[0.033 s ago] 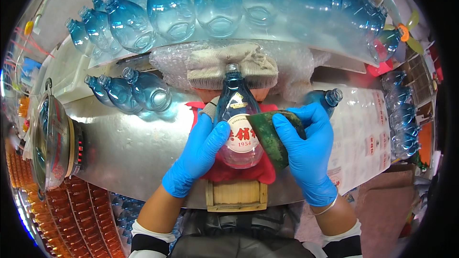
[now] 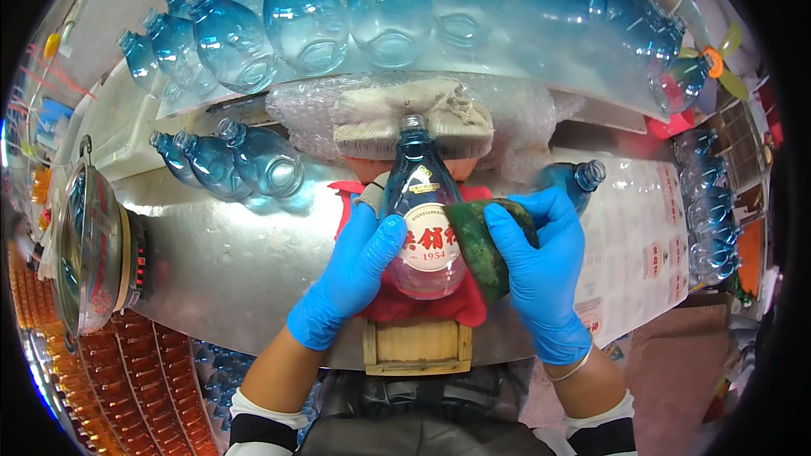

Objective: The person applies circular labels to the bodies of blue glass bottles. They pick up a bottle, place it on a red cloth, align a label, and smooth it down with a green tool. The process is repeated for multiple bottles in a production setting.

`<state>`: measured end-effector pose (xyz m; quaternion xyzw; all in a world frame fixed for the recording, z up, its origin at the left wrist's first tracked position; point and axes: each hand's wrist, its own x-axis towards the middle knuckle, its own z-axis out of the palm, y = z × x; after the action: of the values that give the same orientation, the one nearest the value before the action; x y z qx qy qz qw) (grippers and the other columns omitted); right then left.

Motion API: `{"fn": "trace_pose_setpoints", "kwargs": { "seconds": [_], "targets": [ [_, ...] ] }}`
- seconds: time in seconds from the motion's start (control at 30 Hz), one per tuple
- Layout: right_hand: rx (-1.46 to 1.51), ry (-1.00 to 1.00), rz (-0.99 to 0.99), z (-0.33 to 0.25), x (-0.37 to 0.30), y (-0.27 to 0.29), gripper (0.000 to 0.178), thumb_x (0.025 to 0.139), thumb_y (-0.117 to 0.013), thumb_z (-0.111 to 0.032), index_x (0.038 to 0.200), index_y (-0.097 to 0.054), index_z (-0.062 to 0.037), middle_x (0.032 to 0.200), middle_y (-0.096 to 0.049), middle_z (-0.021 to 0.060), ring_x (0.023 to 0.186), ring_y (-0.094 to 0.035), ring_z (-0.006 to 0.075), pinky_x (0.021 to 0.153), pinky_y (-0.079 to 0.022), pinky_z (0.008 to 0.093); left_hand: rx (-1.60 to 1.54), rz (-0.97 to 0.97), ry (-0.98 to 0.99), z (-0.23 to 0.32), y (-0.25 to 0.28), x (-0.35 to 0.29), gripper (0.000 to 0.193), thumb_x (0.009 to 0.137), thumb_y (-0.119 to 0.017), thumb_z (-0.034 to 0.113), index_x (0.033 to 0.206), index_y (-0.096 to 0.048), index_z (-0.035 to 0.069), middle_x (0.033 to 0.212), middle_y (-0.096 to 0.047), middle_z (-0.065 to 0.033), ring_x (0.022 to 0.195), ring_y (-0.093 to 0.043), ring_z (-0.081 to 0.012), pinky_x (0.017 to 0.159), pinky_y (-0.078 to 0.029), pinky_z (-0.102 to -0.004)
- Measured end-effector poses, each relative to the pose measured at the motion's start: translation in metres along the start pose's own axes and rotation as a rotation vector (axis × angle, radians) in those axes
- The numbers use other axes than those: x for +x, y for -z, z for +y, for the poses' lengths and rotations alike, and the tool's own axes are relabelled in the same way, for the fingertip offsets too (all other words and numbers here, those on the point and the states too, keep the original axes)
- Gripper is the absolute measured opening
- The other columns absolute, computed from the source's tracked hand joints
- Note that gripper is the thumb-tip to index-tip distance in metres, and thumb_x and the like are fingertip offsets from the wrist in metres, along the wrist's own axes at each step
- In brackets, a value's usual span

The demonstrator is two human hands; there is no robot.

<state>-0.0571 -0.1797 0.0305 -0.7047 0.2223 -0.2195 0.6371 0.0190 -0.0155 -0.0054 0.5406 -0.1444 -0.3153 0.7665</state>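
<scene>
A blue-tinted glass bottle (image 2: 414,274) with a round cream label lies tilted in front of me, its neck pointing away. My left hand (image 2: 348,266), in a blue glove, grips its left side, thumb on the glass beside the label. A greyish piece of material (image 2: 372,192) shows by those fingertips; its kind is unclear. In my gloved right hand (image 2: 545,257) is a dark green, mottled scouring pad (image 2: 483,245), thumb on top. The pad's left edge meets the label's right side. Red cloth (image 2: 460,308) lies under the bottle, and its neck rests at a beige knitted cloth (image 2: 359,122).
Several blue bottles (image 2: 389,13) stand on a raised shelf behind; more (image 2: 262,160) stand at left. One bottle (image 2: 579,181) lies beyond my right hand. A glass-lidded pot (image 2: 84,245) is far left, printed sheeting (image 2: 642,245) right, a wooden block (image 2: 418,346) near me.
</scene>
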Motion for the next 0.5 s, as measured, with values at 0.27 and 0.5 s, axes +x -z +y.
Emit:
{"fn": "trace_pose_setpoints", "kwargs": {
  "seconds": [0.27, 0.5],
  "targets": [
    [0.012, 0.016, 0.166, 0.025, -0.013, 0.008, 0.019, 0.079, -0.070, -0.007, 0.091, -0.056, -0.0019, 0.082, -0.059, 0.0022, 0.077, -0.053, 0.0073, 0.065, -0.045, 0.0221, -0.017, -0.014, -0.044, -0.007, 0.007, 0.003, 0.056, 0.094, -0.041, 0.027, 0.137, -0.025, -0.005, 0.132, -0.039, -0.0169, 0.121, -0.039, -0.0226, 0.102, -0.031, -0.0339],
    [-0.450, 0.845, -0.309, -0.006, -0.003, 0.025, 0.025, 0.060, -0.081, -0.014, 0.080, -0.065, -0.0142, 0.083, -0.064, 0.0005, 0.079, -0.057, 0.0185, 0.069, -0.044, 0.0305, 0.489, -0.013, -0.284, -0.032, 0.021, -0.001, 0.040, 0.095, -0.042, 0.027, 0.124, -0.042, 0.000, 0.096, -0.052, -0.0207, 0.088, -0.050, -0.0351, 0.090, -0.038, -0.0402]
  ]
}}
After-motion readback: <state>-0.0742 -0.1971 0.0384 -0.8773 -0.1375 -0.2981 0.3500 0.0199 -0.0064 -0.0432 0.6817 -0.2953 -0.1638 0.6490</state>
